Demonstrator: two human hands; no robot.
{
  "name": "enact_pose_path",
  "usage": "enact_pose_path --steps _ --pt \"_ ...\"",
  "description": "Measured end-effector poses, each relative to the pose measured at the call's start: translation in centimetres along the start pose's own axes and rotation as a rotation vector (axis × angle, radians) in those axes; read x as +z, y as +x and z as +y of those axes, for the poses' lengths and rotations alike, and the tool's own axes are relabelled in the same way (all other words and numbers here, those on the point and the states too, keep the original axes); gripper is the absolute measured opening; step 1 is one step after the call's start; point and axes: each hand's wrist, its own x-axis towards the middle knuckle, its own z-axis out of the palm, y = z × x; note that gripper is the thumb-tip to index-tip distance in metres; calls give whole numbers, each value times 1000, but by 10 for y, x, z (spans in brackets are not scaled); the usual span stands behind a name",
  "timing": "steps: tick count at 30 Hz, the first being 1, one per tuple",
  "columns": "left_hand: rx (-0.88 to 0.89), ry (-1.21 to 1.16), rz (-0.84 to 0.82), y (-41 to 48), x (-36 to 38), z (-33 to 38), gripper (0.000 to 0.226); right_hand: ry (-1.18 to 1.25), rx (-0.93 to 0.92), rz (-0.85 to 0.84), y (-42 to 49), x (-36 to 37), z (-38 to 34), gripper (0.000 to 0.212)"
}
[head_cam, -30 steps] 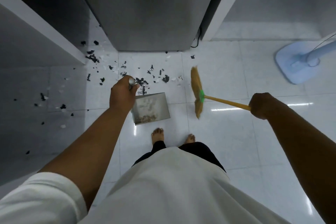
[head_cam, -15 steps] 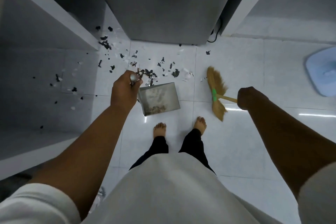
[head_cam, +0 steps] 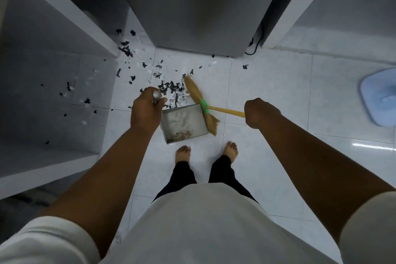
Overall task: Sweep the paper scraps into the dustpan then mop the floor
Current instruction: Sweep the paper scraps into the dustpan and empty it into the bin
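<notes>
The white tile floor point(head_cam: 267, 96) is messy on its far-left part, in front of the big grey cabinet point(head_cam: 192, 6) & by the corner of the white shelf point(head_cam: 68, 8). So the job looks only a little way in.

The metal dustpan point(head_cam: 184, 122) sits on the floor just in front of the 2 bare feet, with its open mouth facing the mess. There is a small brownish heap at its back wall. It is prob. swept-up bits, but it is too blurry to be sure.

The broom point(head_cam: 194, 92) slants across the pan's right side, and its straw tip is in the nearest pile.

The left hand point(head_cam: 145, 111) is curled tight round the pan's shiny handle. The right hand point(head_cam: 259, 112) is a closed fist round the yellow broom stick.

The paper scraps point(head_cam: 171, 89), black & white, are nearly all out on the floor. 1 thick bunch is right at the pan's mouth, more are spread left under the shelf, & 1 or 2 lie by the cabinet's right corner.

Left to do: sweep the rest in, then mop. No mop is in view, so mopping looks not begun.
</notes>
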Motion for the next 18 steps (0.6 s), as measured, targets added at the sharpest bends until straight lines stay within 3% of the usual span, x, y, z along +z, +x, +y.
enact_pose_path --steps 14,18 --pt "66 -6 -21 30 46 82 14 44 210 32 -41 -10 182 16" --pt "70 -20 -10 37 62 104 13 3 268 45 -40 -15 230 5"
